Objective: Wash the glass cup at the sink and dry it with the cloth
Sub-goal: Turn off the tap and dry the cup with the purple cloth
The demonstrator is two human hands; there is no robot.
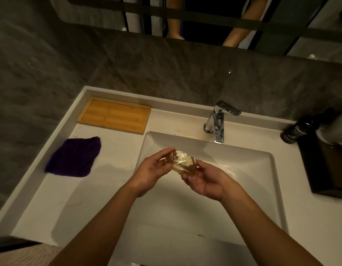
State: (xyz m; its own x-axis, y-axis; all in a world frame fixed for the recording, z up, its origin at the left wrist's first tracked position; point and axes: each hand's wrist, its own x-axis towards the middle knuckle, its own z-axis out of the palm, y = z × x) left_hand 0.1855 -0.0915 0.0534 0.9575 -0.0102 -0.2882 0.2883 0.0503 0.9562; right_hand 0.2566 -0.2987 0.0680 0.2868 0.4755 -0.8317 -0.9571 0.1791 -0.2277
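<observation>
A clear glass cup (182, 162) lies on its side in the air over the white sink basin (243, 162). My left hand (153, 170) grips its left end and my right hand (202, 180) cups it from below on the right. The chrome faucet (218, 121) stands behind the basin, and I see no water running from it. A purple cloth (74, 157) lies flat on the counter to the left of the basin, apart from both hands.
A bamboo tray (114, 116) sits at the back left of the counter. At the right stand a dark pump bottle (297, 129), a white cup (337, 127) and a dark tray (323, 169). A mirror hangs above the stone wall.
</observation>
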